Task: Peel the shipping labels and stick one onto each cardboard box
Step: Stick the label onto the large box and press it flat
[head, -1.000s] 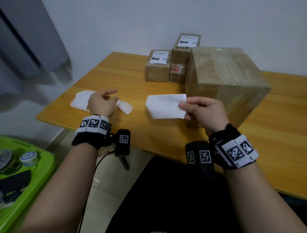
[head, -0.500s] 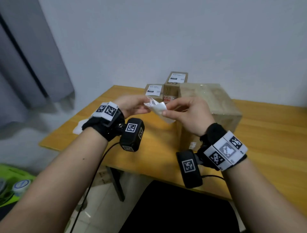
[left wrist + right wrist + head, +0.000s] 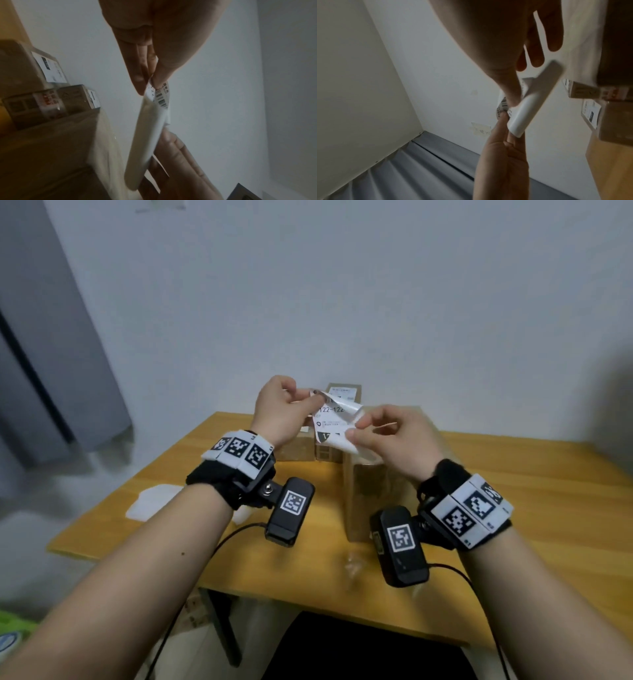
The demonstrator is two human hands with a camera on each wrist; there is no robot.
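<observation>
Both hands hold a white shipping label up in the air over the table. My left hand pinches its peeled upper corner, printed with a barcode. My right hand pinches the white backing sheet at the lower right edge. The label curls away from the backing. The large cardboard box wrapped in clear film stands right under the hands, its top mostly hidden by them. Two smaller boxes with labels on top stand behind it by the wall.
White backing sheets lie on the left part of the wooden table. A grey curtain hangs at the left. A green bin shows at the lower left, and a black chair seat sits below the table's front edge.
The hands rose from table height and met over the big box. The left hand took hold of the label's corner and has peeled it back from the backing sheet. The head tilted up.
</observation>
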